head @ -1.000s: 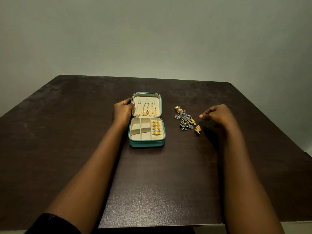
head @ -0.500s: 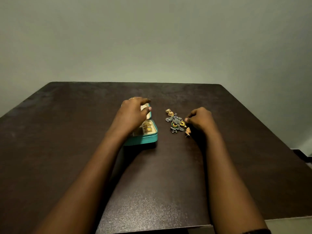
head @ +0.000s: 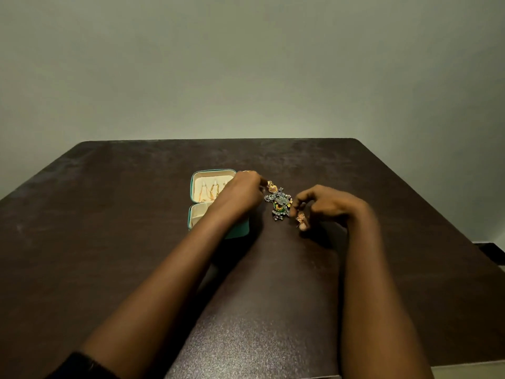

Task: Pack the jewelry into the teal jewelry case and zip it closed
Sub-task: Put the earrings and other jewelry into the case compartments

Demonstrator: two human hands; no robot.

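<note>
The teal jewelry case (head: 239, 232) lies open left of centre on the table. Its cream lid holds gold chains (head: 210, 191). My left hand (head: 241, 194) reaches across the case, covering most of its tray, and its fingertips are at a gold dome earring (head: 271, 187). Whether they hold it is hidden. A cluster of blue-green jewelled earrings (head: 280, 205) lies between my hands. My right hand (head: 326, 205) is curled just right of the cluster and pinches a small gold earring (head: 300, 216) low over the table.
The dark brown table (head: 109, 255) is bare wood around the case and jewelry. Its far edge meets a plain grey-green wall. Beyond the right edge a dark object (head: 492, 251) sits lower down.
My left hand has left the case's side and swung right across it to the gold dome earring. My right hand moved in to the jewelry and took the small gold earring.
</note>
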